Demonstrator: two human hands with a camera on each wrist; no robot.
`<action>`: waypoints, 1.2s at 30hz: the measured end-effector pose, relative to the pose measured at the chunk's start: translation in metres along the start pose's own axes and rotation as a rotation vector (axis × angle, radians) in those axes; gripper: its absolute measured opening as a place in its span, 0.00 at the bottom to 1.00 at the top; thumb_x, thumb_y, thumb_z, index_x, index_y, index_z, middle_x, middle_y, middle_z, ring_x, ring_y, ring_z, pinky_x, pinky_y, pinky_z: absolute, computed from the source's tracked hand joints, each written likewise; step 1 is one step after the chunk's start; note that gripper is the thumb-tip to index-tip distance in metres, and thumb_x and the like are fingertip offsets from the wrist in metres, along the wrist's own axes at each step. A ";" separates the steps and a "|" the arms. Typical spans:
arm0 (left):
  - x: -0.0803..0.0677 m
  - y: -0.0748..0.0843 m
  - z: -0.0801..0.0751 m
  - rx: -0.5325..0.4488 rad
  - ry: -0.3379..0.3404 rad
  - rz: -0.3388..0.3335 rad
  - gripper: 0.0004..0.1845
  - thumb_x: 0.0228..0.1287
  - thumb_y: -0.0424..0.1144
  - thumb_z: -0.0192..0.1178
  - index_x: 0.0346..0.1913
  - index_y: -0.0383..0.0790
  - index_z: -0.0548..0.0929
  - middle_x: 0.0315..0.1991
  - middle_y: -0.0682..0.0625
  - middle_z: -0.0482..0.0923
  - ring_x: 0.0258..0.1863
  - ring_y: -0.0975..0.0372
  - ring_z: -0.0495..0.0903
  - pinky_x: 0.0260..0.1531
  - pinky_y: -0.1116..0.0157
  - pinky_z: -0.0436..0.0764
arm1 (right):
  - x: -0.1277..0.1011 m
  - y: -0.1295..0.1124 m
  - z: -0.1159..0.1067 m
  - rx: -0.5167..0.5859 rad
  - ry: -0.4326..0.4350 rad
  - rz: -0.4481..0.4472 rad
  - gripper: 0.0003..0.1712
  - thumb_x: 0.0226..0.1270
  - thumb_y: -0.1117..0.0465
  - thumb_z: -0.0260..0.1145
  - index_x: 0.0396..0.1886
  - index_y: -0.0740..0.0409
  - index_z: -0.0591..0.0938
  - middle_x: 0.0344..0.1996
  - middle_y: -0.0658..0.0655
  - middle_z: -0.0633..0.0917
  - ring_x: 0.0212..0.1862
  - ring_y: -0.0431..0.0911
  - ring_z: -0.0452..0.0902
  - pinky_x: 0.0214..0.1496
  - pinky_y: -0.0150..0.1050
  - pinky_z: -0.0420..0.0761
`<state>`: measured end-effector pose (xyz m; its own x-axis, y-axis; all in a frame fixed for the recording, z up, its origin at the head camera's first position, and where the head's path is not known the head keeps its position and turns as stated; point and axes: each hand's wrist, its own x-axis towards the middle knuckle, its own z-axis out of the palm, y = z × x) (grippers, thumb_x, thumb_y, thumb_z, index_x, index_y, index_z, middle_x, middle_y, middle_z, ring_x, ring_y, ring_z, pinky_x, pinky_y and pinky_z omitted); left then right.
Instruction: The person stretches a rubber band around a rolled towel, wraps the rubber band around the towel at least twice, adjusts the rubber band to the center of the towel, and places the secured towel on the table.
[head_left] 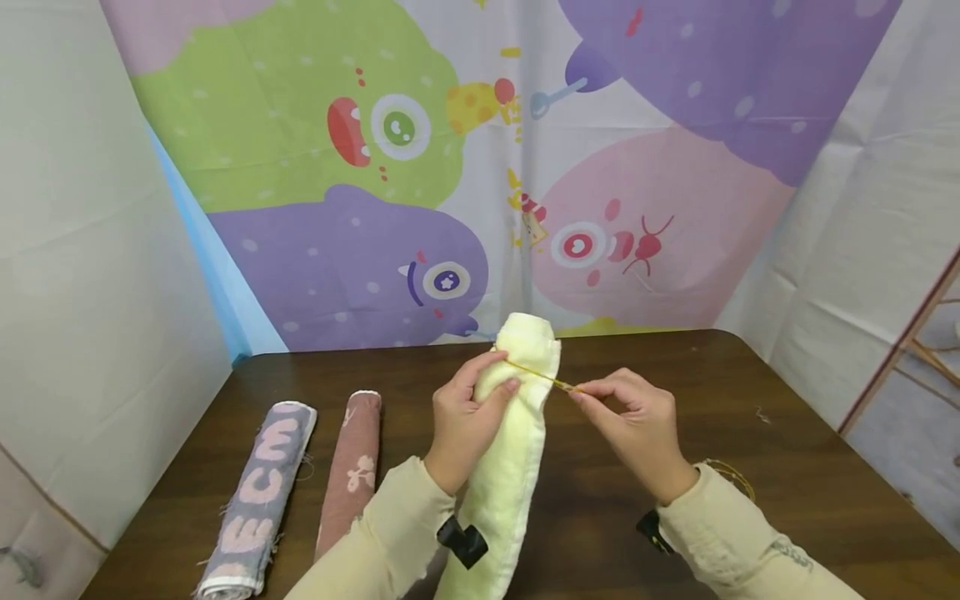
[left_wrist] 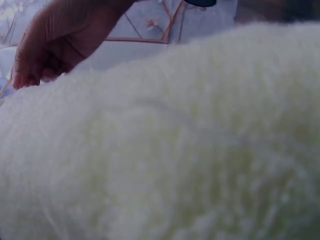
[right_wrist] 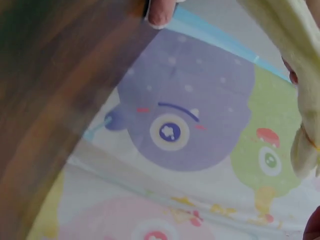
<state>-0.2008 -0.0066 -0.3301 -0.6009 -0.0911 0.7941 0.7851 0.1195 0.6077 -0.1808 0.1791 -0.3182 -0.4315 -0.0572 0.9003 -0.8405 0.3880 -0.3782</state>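
A rolled pale yellow towel (head_left: 498,483) is held up at a slant over the table, its top end raised. My left hand (head_left: 467,421) grips it near that end, thumb on the front. A thin yellow rubber band (head_left: 536,372) runs across the towel from the left fingertips to my right hand (head_left: 636,427), which pinches it and pulls it out to the right. The towel (left_wrist: 165,145) fills most of the left wrist view, with the right hand (left_wrist: 75,35) beyond it. In the right wrist view, the towel (right_wrist: 287,35) shows along the right edge.
A grey rolled towel with pink letters (head_left: 262,492) and a brownish-pink rolled towel (head_left: 352,475) lie on the left of the dark wooden table (head_left: 802,467). More yellow bands (head_left: 733,477) lie beside the right sleeve. A cartoon-print curtain (head_left: 360,275) hangs behind the table.
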 end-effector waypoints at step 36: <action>0.000 -0.005 -0.010 0.113 -0.045 -0.003 0.14 0.49 0.20 0.65 0.41 0.29 0.86 0.40 0.39 0.84 0.41 0.52 0.84 0.40 0.64 0.82 | 0.006 0.007 -0.011 -0.561 -0.330 -0.481 0.16 0.58 0.59 0.53 0.19 0.57 0.84 0.26 0.55 0.79 0.27 0.50 0.72 0.34 0.49 0.71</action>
<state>-0.2033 -0.0170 -0.3335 -0.6109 -0.0477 0.7902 0.7631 0.2303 0.6039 -0.1856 0.1912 -0.3130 -0.2125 -0.5702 0.7936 -0.7072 0.6501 0.2778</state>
